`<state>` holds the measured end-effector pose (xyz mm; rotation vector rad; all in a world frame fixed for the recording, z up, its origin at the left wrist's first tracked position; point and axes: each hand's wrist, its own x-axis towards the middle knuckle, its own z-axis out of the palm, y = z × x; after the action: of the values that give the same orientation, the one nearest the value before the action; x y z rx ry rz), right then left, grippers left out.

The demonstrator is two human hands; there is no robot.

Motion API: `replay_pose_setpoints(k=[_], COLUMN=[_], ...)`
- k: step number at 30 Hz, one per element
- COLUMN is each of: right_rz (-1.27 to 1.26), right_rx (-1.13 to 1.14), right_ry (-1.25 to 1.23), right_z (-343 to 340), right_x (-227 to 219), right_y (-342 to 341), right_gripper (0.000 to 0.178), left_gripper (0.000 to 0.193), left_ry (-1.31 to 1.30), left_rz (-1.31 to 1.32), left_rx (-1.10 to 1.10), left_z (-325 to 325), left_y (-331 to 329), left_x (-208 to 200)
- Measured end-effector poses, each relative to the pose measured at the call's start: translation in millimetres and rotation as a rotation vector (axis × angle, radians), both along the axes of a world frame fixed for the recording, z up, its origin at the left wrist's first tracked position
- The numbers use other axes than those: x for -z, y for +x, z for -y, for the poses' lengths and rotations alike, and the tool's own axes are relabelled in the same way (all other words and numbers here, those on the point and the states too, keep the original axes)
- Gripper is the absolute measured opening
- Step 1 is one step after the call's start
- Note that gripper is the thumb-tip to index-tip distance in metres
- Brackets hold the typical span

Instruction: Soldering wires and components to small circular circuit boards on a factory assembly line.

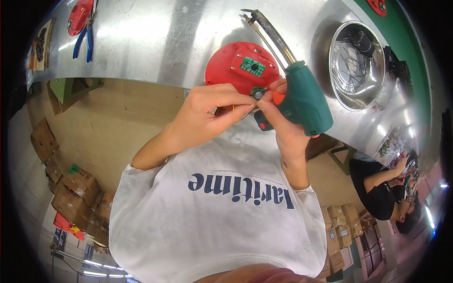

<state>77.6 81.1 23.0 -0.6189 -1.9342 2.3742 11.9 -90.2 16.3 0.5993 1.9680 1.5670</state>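
Pinching left fingers [228, 98] together, gripping green plastic soldering gun [309, 101] in right fingers [272, 113], with rectangular green board [252, 67] mounted, apparently mid-soldering.

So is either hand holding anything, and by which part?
Right hand: green soldering gun, by its grip near the orange trigger. Left hand: pinched shut; can't tell on what.

Site: electronics assembly workshop.
A metal bench [141, 52] held blue-handled pliers [89, 45] and a steel bowl [336, 78] of dark wires; a green soldering gun [310, 99] and circuit board [247, 67] were at its edge. Cardboard cartons [78, 203] were piled behind; another person [379, 191] worked nearby.
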Motion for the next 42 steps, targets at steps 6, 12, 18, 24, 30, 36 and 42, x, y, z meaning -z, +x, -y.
replay_pose_setpoints(k=[6, 12, 18, 24, 30, 36, 42], right_rz=[-0.016, -0.069, -0.017, 0.052, 0.031, -0.031, 0.010], right_rx=[0.012, 0.054, 0.143, 0.178, 0.183, 0.148, 0.128], right_ry=[-0.016, -0.102, -0.331, -0.357, -0.361, -0.353, -0.183], right_z=[-1, -3, -5, -2, -1, -5, -24], right_x=[6, 13, 12, 8, 12, 15, 5], right_y=[2, 3, 1, -3, -2, 3, 30], right_gripper=[0.037, 0.040, 0.030, 0.027, 0.026, 0.024, 0.022], left_gripper=[0.012, 0.013, 0.009, 0.013, 0.015, 0.020, 0.013], left_ry=[0.049, -0.005, 0.072, 0.030, -0.044, 0.032, -0.073], left_rz=[0.086, -0.025, -0.185, -0.149, -0.175, -0.330, -0.351], left_rx=[-0.066, -0.053, -0.168, -0.106, -0.164, -0.189, -0.370], left_z=[-4, -14, -22, -21, -24, -18, -22], left_y=[11, 13, 15, 13, 17, 14, 5], left_x=[-3, -1, 1, -2, -3, 5, 19])
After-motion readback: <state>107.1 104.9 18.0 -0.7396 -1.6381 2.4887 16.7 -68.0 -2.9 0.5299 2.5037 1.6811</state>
